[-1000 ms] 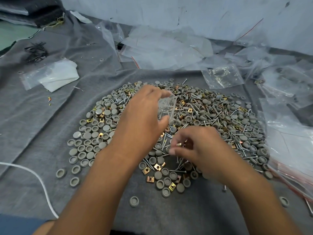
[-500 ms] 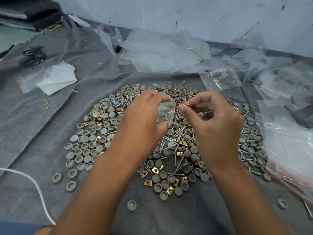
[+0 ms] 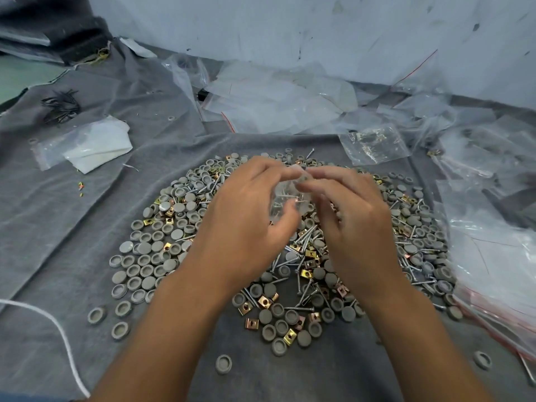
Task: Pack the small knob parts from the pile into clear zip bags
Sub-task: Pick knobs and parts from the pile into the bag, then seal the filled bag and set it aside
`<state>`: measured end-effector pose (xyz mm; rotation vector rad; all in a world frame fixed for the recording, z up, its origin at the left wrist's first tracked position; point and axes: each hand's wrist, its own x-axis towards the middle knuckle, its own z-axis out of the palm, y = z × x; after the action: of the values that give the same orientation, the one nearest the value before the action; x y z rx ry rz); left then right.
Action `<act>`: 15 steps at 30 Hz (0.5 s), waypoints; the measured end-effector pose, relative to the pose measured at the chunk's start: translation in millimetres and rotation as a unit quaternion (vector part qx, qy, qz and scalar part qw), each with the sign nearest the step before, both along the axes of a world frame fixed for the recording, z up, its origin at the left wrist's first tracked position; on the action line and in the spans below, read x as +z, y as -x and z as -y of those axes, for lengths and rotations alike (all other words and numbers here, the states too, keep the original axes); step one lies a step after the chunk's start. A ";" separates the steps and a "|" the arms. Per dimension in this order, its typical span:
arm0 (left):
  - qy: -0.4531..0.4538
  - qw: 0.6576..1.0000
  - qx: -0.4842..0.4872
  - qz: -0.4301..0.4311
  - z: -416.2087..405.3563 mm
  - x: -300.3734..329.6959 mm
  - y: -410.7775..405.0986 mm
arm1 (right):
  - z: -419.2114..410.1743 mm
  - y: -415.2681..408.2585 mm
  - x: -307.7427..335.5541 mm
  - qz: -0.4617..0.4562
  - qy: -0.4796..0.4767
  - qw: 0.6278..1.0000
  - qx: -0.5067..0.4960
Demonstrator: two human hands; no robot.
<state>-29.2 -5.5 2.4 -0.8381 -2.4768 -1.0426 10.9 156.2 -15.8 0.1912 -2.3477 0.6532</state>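
Note:
A wide pile [image 3: 162, 250] of small grey round knob parts, screws and brass clips lies on the grey cloth [image 3: 58, 227]. Above its middle, my left hand [image 3: 246, 216] holds a small clear zip bag [image 3: 282, 195] with screws inside, fingers curled round it. My right hand [image 3: 353, 219] meets it from the right, its fingertips pinching at the bag's top edge beside a grey knob [image 3: 304, 179]. Both hands are blurred, and the bag's mouth is partly hidden by fingers.
Empty clear zip bags [image 3: 275, 103] lie heaped at the back. A filled bag [image 3: 374, 143] sits at the back right, more bags [image 3: 499, 271] stack along the right edge. A white packet [image 3: 95, 143] lies left, a white cord [image 3: 58, 329] front left.
My right hand rose from the pile with a part to the bag's mouth, then closed in against the bag. The left hand kept holding the bag above the pile.

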 end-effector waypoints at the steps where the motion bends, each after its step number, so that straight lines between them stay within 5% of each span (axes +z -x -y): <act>1: -0.019 1.000 -0.020 -0.009 0.2 3.6 -1.4 | -1.8 -1.0 3.9 -0.023 0.008 1.000 0.004; 6: -0.080 0.994 -0.074 -0.028 5.5 11.9 -4.3 | -14.3 -9.8 20.2 -0.094 0.048 0.994 0.039; 15: -0.308 0.926 -0.102 0.193 7.5 14.0 -1.7 | -16.0 -19.6 24.2 0.007 0.287 0.950 0.126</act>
<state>-27.4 -13.0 16.4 -0.7381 -2.1283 -2.0852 30.4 172.2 8.4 0.2215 -2.0581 1.4295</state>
